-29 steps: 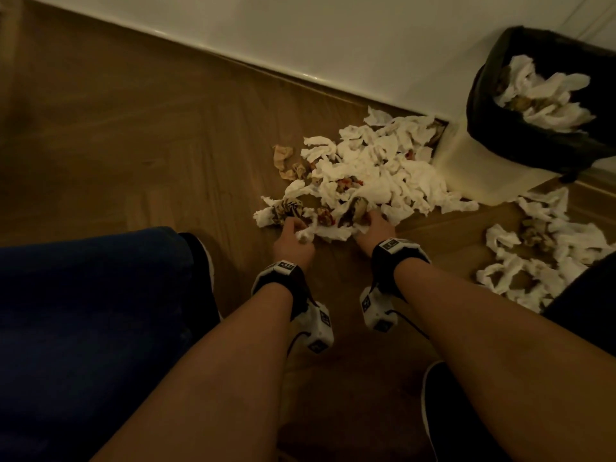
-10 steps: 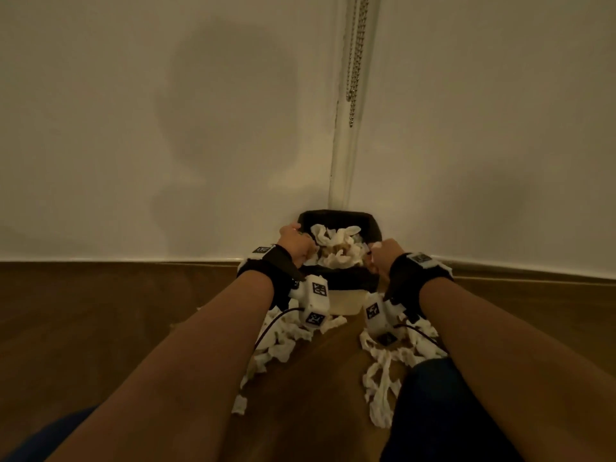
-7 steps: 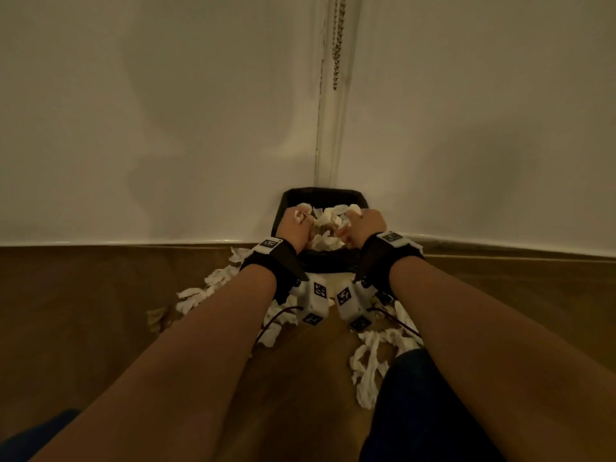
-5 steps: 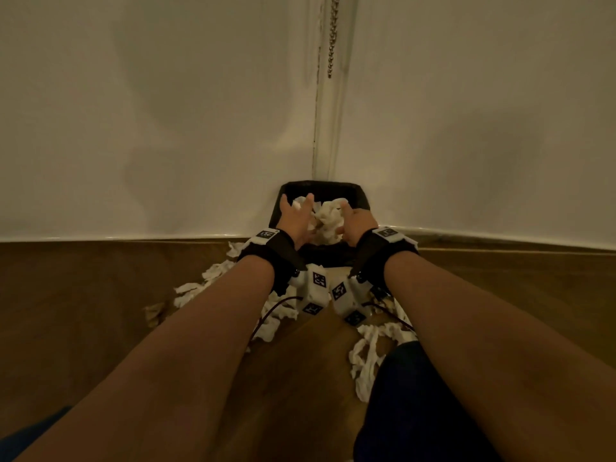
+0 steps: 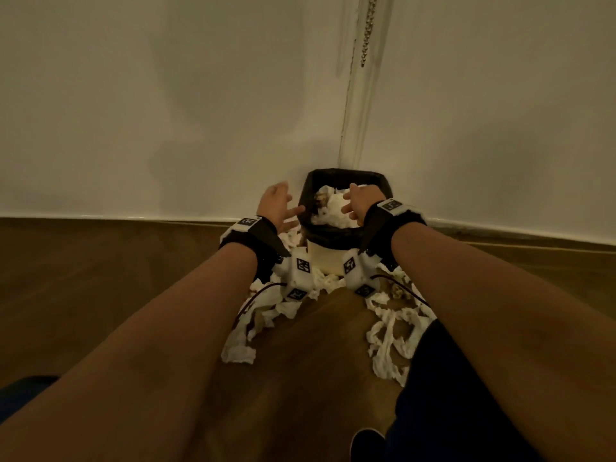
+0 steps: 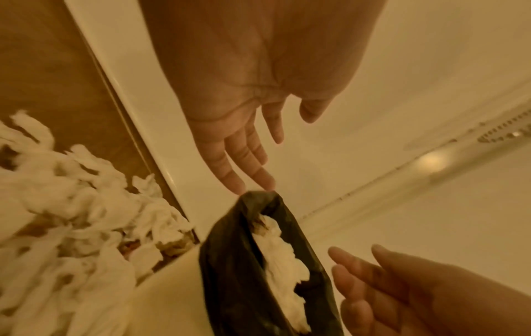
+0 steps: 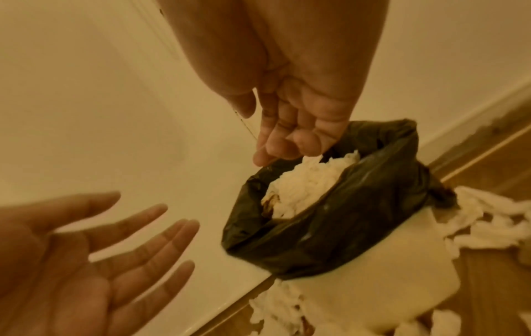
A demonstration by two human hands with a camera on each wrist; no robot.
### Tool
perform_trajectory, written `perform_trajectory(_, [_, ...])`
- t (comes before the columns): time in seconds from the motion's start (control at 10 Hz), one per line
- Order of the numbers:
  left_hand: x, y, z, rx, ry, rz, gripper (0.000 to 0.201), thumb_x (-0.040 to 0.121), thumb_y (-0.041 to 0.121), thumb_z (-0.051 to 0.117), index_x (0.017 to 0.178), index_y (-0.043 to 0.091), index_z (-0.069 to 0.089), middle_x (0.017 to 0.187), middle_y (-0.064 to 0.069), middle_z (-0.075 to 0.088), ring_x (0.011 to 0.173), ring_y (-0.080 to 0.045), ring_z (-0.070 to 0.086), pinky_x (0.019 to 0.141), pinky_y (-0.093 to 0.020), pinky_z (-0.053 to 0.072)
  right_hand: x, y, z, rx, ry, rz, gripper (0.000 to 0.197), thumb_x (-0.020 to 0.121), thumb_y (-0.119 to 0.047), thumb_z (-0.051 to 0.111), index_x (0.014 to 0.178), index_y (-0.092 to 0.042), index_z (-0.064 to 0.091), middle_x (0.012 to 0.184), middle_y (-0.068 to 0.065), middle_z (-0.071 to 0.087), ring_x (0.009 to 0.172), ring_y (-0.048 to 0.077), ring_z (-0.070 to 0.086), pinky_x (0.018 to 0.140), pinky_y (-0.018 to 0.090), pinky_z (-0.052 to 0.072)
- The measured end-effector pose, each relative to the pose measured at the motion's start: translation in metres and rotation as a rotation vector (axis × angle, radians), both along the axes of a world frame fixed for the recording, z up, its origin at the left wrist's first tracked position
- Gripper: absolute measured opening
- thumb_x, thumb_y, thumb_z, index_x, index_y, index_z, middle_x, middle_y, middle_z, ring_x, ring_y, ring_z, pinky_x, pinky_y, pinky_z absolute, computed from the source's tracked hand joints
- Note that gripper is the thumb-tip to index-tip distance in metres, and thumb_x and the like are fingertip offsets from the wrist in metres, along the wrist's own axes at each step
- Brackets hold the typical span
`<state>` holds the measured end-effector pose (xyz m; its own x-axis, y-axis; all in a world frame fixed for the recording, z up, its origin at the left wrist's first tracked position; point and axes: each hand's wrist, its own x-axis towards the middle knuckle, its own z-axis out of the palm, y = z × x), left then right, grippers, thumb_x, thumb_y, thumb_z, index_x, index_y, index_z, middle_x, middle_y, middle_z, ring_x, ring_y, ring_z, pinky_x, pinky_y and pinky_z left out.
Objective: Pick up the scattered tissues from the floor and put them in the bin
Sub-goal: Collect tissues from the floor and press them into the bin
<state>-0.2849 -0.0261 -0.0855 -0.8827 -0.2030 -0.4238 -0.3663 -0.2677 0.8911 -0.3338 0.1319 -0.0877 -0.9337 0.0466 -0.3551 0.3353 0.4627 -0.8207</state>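
Observation:
The bin [image 5: 325,258] is cream with a black liner [image 5: 346,174] and stands against the wall, heaped with white tissues [image 5: 333,208]. My left hand [image 5: 278,208] hovers just left of the rim, fingers straight and spread, holding nothing. Over the bin's right side my right hand [image 5: 358,203] is also open and empty, its fingers hanging loosely. The left wrist view shows the left hand [image 6: 258,147] bare above the liner [image 6: 229,261]. In the right wrist view the right hand [image 7: 287,136] hangs just above the binned tissues [image 7: 304,179]. Scattered tissues [image 5: 263,315] lie left of the bin's foot.
More scattered tissues [image 5: 390,331] lie right of the bin on the wooden floor [image 5: 100,278]. A white wall with a skirting board [image 5: 133,217] runs behind. A bead chain [image 5: 366,35] hangs in the corner. My dark trouser leg [image 5: 450,378] and shoe [image 5: 366,441] sit at lower right.
Both hands gripped tissue bundles on the floor, carried them over the bin and let go. Now the fingers are spread and the left hand has moved left off the rim.

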Motion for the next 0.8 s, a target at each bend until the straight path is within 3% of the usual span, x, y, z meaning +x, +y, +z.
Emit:
perform_trajectory(0.1, [0.018,-0.028,-0.011,-0.025,-0.015,0.063,0.039,0.099,0.035,0.037,0.135,0.017,0.039,0.127,-0.007,0.05,0.098,-0.024,0.058,0.073,-0.035,0.047,0.017,-0.022,-0.002,-0.013,-0.011,0.05,0.029,0.096,-0.029,0.04,0.069,-0.022,0.048,0.071,-0.002,0.056,0.059,0.012,0.054,0.055,0.02,0.044])
perform_trajectory(0.2, [0.039,-0.052,-0.032,-0.079,-0.072,0.08,0.034,0.099,0.035,0.037,0.127,0.016,0.046,0.112,-0.006,0.056,0.086,-0.019,0.058,0.074,-0.034,0.044,0.034,-0.042,-0.02,-0.048,-0.067,0.095,0.024,0.094,-0.02,0.047,0.07,-0.022,0.049,0.07,-0.004,0.055,0.056,0.007,0.053,0.045,0.015,0.038])
perform_trajectory(0.3, [0.068,-0.073,-0.064,-0.128,-0.139,0.079,0.032,0.1,0.033,0.038,0.124,0.015,0.049,0.107,-0.005,0.058,0.085,-0.019,0.058,0.069,-0.031,0.043,0.058,-0.064,-0.053,-0.066,-0.11,0.081,0.022,0.093,-0.02,0.048,0.073,-0.019,0.055,0.07,-0.004,0.059,0.051,0.005,0.056,0.039,0.009,0.038])
perform_trajectory(0.4, [0.1,-0.09,-0.103,-0.242,-0.195,0.053,0.03,0.1,0.02,0.037,0.125,0.014,0.051,0.107,-0.006,0.06,0.088,-0.019,0.059,0.063,-0.029,0.046,0.07,-0.077,-0.083,-0.057,-0.15,0.1,0.023,0.093,-0.02,0.048,0.071,-0.019,0.055,0.067,-0.001,0.063,0.047,0.006,0.059,0.037,0.009,0.04])
perform_trajectory(0.5, [0.132,-0.098,-0.143,-0.536,-0.236,-0.037,0.023,0.096,0.012,0.042,0.111,0.012,0.059,0.11,-0.01,0.064,0.095,-0.026,0.062,0.078,-0.034,0.053,0.093,-0.087,-0.12,-0.027,-0.21,0.132,0.022,0.092,-0.018,0.049,0.07,-0.021,0.052,0.068,0.0,0.063,0.051,0.009,0.06,0.044,0.013,0.043])
perform_trajectory(0.6, [0.153,-0.098,-0.172,-0.903,-0.255,-0.304,0.025,0.095,0.014,0.044,0.114,0.017,0.061,0.119,-0.009,0.06,0.104,-0.025,0.058,0.078,-0.028,0.046,0.108,-0.093,-0.144,0.17,-0.186,0.262,0.019,0.091,-0.018,0.05,0.073,-0.019,0.053,0.072,0.0,0.059,0.061,0.013,0.059,0.055,0.018,0.049])
perform_trajectory(0.7, [0.165,-0.093,-0.196,-1.116,-0.334,-0.68,0.034,0.094,0.021,0.049,0.127,0.021,0.051,0.135,-0.01,0.042,0.121,-0.03,0.045,0.097,-0.037,0.043,0.125,-0.101,-0.158,0.573,-0.139,0.568,0.027,0.096,-0.018,0.043,0.07,-0.013,0.048,0.069,0.003,0.047,0.077,0.021,0.049,0.07,0.029,0.043])
perform_trajectory(0.8, [0.175,-0.09,-0.213,-1.24,-0.38,-0.714,0.047,0.089,0.036,0.055,0.133,0.024,0.042,0.141,-0.011,0.031,0.127,-0.035,0.033,0.102,-0.043,0.038,0.136,-0.111,-0.167,0.719,-0.11,0.761,0.024,0.099,-0.015,0.036,0.087,-0.008,0.056,0.081,0.01,0.053,0.083,0.028,0.052,0.07,0.03,0.038])
